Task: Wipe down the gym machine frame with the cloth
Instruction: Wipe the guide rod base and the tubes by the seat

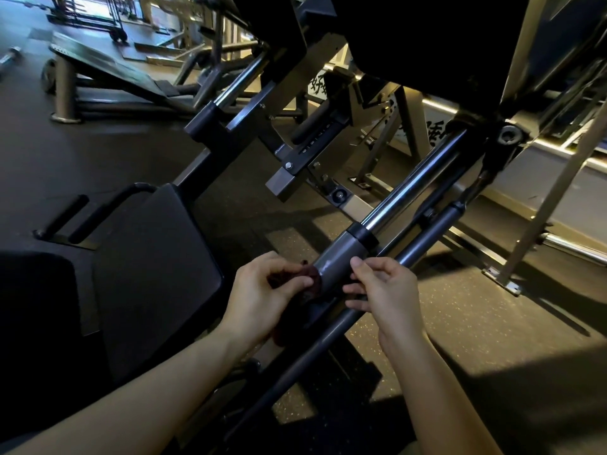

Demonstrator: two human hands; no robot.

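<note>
Pinching the cloth (309,280) against the frame tube (339,257) slanting up-right, the left hand (262,295) leads; the right hand (385,294) curls beside it, hold unclear.

Bare left hand (259,297), bare right hand (391,300); both forearms (147,399) uncovered along whole visible length; short, plain fingernails (355,262).

I'm looking into a gym. A gym machine frame (341,254) with a chrome guide rod (410,195) climbs from 6 toward 1 o'clock. There's a black padded seat (154,257) at 8, a slanted bench (105,65) at 10 and speckled rubber floor (476,323) at 4.
</note>
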